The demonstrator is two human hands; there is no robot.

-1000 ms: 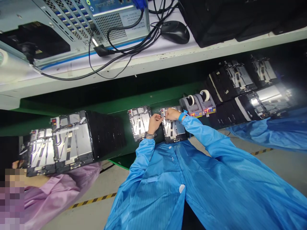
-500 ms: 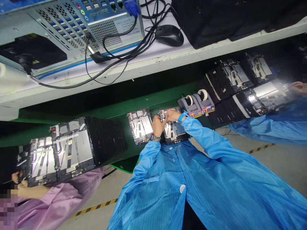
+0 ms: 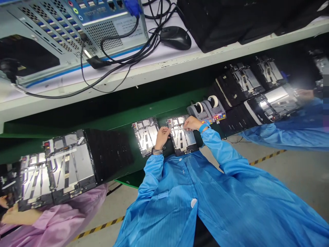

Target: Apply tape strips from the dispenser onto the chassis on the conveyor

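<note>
An open tablet chassis (image 3: 183,140) with silver shielding lies in front of me on the green belt (image 3: 123,115). My left hand (image 3: 161,137) rests at its left edge, fingers curled and pinched toward the panel. My right hand (image 3: 192,122), with a blue wrist strap, presses on the panel's upper right corner with its fingers bent. What the fingertips pinch is too small to make out. A second chassis (image 3: 146,136) lies just left of my left hand.
Two tape dispensers (image 3: 207,109) stand right of my right hand. More chassis lie on black trays at left (image 3: 59,168) and right (image 3: 267,99). A pink-sleeved person (image 3: 51,219) works at left, a blue-sleeved one (image 3: 295,130) at right. A shelf overhead carries a computer case (image 3: 64,31), cables and a mouse (image 3: 175,37).
My hands have moved apart: the left has gone to the panel's left edge, the right toward its upper right corner. The view has shifted slightly.
</note>
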